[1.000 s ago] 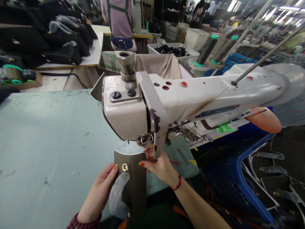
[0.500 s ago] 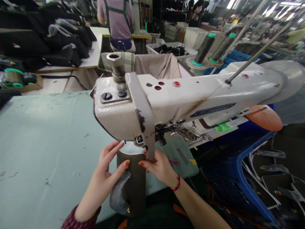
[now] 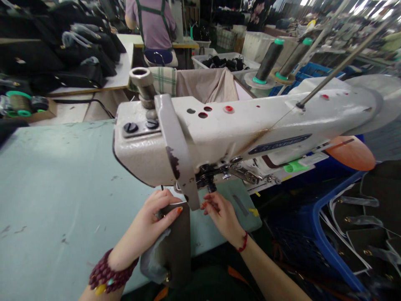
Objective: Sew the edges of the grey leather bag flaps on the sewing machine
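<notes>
You have one olive-brown panel (image 3: 180,246) at the near side of the sewing machine (image 3: 219,125), its far edge close under the machine's head, with one clear plastic wrap (image 3: 153,259) along its left side. Your left hand (image 3: 156,213) lies on that panel, thumb on its face, fingers at the far edge; whether they pinch it, I can't tell. Your right hand (image 3: 224,215) is off the panel, fingertips drawn together just beneath the machine's arm; whether something is between them, I can't tell either.

Count two dark thread spools (image 3: 269,60) beyond the machine's arm, two slotted screws (image 3: 130,127) on its head, one blue basket (image 3: 318,213) to its right, and at least three plastic strips (image 3: 365,201) in that basket. One co-worker (image 3: 154,25) is well beyond the machine.

For edges, the machine's bent metal bar (image 3: 175,154) drops to a tip between your right fingers and the panel, leaving you only a narrow gap. The pale green table (image 3: 62,179) spreads wide left of the machine; on the machine's near side, your panel's lower end overhangs the table edge.
</notes>
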`<state>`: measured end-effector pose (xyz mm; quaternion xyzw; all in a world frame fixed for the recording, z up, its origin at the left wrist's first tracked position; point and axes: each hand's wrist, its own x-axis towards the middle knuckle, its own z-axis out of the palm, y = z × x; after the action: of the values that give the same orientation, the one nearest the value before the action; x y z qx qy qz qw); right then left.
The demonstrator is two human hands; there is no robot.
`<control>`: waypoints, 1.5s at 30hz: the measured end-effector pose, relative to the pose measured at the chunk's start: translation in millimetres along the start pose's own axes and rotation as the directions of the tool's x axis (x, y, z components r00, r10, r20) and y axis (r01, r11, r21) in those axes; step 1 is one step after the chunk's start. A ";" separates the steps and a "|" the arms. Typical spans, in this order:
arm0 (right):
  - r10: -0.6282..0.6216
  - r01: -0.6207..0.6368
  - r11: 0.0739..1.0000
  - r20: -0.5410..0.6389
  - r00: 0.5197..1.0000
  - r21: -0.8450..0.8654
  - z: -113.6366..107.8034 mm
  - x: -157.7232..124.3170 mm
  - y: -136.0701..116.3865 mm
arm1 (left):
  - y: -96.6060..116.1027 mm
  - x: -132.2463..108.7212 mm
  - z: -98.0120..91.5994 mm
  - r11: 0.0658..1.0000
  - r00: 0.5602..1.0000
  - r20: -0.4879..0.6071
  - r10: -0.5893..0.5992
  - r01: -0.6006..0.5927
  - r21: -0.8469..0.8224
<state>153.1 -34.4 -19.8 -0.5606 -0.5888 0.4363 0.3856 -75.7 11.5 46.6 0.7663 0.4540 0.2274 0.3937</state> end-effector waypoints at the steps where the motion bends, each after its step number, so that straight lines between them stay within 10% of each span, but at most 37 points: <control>1: -0.019 0.013 0.983 -0.029 0.999 -0.185 -7.2 -4.7 10.6 | 0.2 0.9 0.1 1.000 1.000 0.002 -0.013 0.013 -0.011; 5: -0.118 0.094 0.765 0.004 0.993 -0.637 -27.3 -25.5 55.7 | -1.2 4.6 1.3 0.995 1.000 0.026 -0.016 0.019 -0.097; 10: -0.183 0.147 0.780 0.003 0.983 -0.609 -29.2 -31.6 82.0 | -2.8 5.6 2.2 0.985 0.999 0.030 -0.035 0.040 -0.166; 16: -0.142 0.118 0.907 -0.030 0.989 -0.403 -37.1 -9.9 15.5 | -0.8 5.0 3.1 0.986 0.999 0.025 -0.032 0.036 -0.163; 22: -0.182 0.245 0.946 0.277 0.943 -0.212 -42.7 24.6 -63.7 | 4.5 6.3 4.3 0.992 0.999 0.015 -0.045 0.046 -0.118; 45: -0.202 0.334 0.897 0.402 0.893 -0.291 -34.0 48.3 -59.1 | -2.6 5.5 7.5 0.986 0.999 -0.003 -0.046 0.045 -0.160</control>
<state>162.5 17.0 45.4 -0.4421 -0.7908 0.3610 0.2211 -69.1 14.1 40.0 0.7209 0.4531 0.2564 0.4576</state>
